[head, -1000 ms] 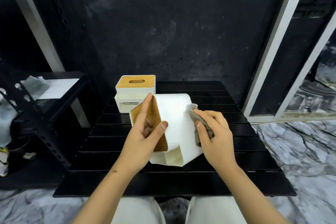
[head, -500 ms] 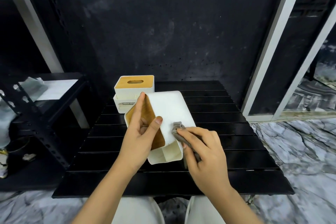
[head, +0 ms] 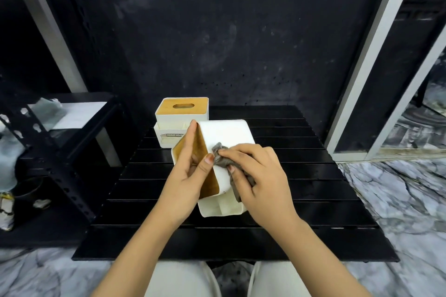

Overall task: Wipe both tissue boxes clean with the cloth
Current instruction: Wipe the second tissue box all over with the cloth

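Note:
A white tissue box (head: 226,135) with a wooden lid lies tipped on its side over the black slatted table (head: 301,176), its lid facing left. My left hand (head: 190,176) grips it across the lid, thumb on the white edge. My right hand (head: 258,176) holds a bunched grey cloth (head: 220,154) and presses it against the box's white upper face, close to my left thumb. A second white tissue box (head: 181,116) with a wooden slotted lid stands upright behind, at the table's back left.
A black metal shelf rack (head: 60,152) stands to the left of the table with pale items on it. A dark wall runs behind, and a white door frame (head: 376,67) rises at the right. Marble floor surrounds the table.
My right hand has swept the cloth from the box's right side down towards me and then up its face towards the lid edge. My left hand keeps its grip.

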Demonstrator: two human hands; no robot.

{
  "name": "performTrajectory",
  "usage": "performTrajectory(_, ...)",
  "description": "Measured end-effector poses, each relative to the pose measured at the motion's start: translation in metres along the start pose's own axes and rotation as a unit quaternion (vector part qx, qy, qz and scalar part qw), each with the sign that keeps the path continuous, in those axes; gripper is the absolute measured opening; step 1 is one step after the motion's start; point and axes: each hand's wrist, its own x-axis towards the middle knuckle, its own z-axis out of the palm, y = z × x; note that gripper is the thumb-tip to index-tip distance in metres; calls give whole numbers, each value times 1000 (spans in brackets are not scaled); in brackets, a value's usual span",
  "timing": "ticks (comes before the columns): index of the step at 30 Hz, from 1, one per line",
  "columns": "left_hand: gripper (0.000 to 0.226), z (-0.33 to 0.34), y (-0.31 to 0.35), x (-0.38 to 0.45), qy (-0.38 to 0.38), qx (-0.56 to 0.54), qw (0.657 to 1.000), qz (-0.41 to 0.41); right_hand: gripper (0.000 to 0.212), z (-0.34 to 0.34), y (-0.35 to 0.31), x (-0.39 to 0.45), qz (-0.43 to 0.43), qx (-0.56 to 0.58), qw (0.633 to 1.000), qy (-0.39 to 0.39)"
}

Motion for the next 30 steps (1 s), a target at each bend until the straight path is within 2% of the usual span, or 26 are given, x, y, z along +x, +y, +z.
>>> performTrajectory(9,66,3,-1,-1,-15,46,999,4,32,1,22,36,37,-18,999,-2)
performTrajectory(15,68,5,0,-4,-16,58,998,5,28,-6,34,45,101,-15,995,-14)
performTrajectory(23,75,1,4,-10,-53,52,997,-20,32,-23,37,34,137,85,987,-15)
performTrajectory(30,94,-9,-3,-20,-71,213,974,-22,36,-22,33,9,155,137,978,0)
